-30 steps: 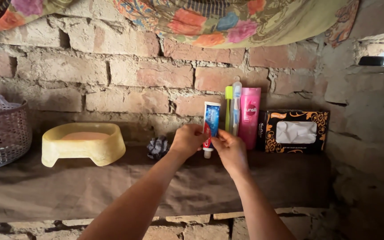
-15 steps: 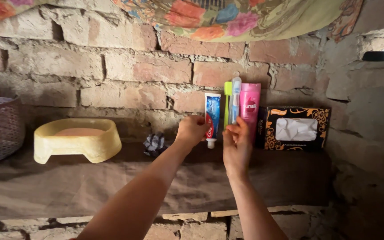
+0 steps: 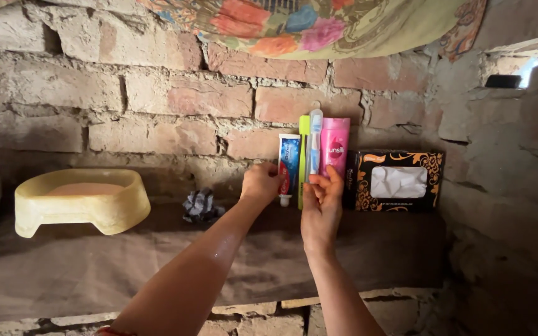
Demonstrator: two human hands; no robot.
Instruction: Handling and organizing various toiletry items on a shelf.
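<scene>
A toothpaste tube [image 3: 289, 168] is stood cap-down on the cloth-covered shelf [image 3: 94, 267], leaned against the brick wall [image 3: 157, 99]. It is gripped at its lower left edge by the left hand [image 3: 261, 185], whose fingers are curled closed onto the tube. The right hand [image 3: 320, 205] is raised just to the right of the tube — its thumb and fingertips [image 3: 331, 177] are closed in a narrow pinch on the lower handle of a blue-and-white toothbrush [image 3: 314, 142], which stands upright against the wall.

A green toothbrush [image 3: 303, 149] is seen between the tube and the blue-and-white one, also upright. A pink bottle [image 3: 335, 146] is stood immediately to the right of the brushes, partly behind the right hand's fingers. A black tissue box with an orange pattern [image 3: 400, 180] is placed beside the bottle, further right.

To the left, well apart from both hands, a yellow plastic soap dish [image 3: 76, 202] is noted on the shelf, and a small crumpled grey-and-white object [image 3: 199, 205] lies between it and the left hand
</scene>
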